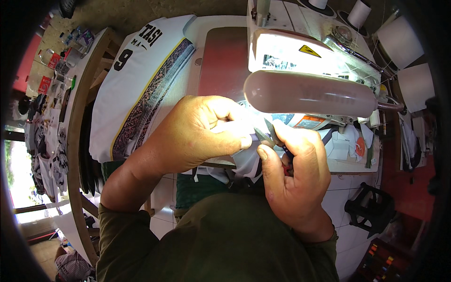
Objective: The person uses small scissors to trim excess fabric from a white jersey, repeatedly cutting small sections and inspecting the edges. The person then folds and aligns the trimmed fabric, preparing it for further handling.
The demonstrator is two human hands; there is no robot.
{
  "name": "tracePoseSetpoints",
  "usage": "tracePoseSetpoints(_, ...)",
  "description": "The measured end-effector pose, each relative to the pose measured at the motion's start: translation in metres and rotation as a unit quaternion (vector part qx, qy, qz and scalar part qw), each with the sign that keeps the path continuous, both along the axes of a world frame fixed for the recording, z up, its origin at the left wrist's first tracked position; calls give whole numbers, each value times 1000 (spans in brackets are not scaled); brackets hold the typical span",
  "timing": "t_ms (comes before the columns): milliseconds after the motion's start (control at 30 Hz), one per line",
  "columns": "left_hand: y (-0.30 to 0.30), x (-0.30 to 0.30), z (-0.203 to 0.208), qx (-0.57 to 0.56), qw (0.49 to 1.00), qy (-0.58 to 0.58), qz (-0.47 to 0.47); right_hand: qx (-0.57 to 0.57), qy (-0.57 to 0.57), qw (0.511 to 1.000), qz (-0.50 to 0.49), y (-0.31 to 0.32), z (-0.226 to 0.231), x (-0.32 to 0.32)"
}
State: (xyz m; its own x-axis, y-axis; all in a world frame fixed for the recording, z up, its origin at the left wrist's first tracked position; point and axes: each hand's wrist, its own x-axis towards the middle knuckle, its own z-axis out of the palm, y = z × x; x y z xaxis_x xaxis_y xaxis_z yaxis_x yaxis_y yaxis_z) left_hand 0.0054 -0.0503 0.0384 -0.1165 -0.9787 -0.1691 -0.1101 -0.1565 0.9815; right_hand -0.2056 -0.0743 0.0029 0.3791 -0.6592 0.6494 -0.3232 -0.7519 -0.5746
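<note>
My left hand [192,131] pinches a piece of white fabric [246,160] between thumb and fingers, and part of that fabric hangs down below the grip. Close on its right, my right hand [300,169] is closed round small thread snips [266,136]. The metal blades point up and left, at the fabric's edge beside my left thumb. Bright light washes out the cloth around the fingertips. Both hands are over the near edge of a sewing table, in front of a sewing machine [286,49].
A long lamp [310,94] spans the space just beyond my hands. Left of them lies a white jersey [136,89] with a patterned side strip. Thread cones [359,14] stand at the back right. On the floor to the right is a black stool [370,207].
</note>
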Motion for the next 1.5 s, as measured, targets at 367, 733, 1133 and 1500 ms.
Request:
tracePoseSetpoints(367, 1, -3, -1, -29, 999, 10, 11, 14, 5, 1000, -2, 2, 0, 0)
tracePoseSetpoints(733, 0, -5, -3, -109, 989, -88, -38, -10, -48, 999, -10, 0, -7, 11)
tracePoseSetpoints(1133, 1, -3, 1, 21, 999, 7, -42, 62, -59, 996, 26, 1, -9, 1)
tracePoseSetpoints(1500, 4, -1, -1, 20, 999, -2, -34, 279, -286, 913, 80, 8, -4, 0)
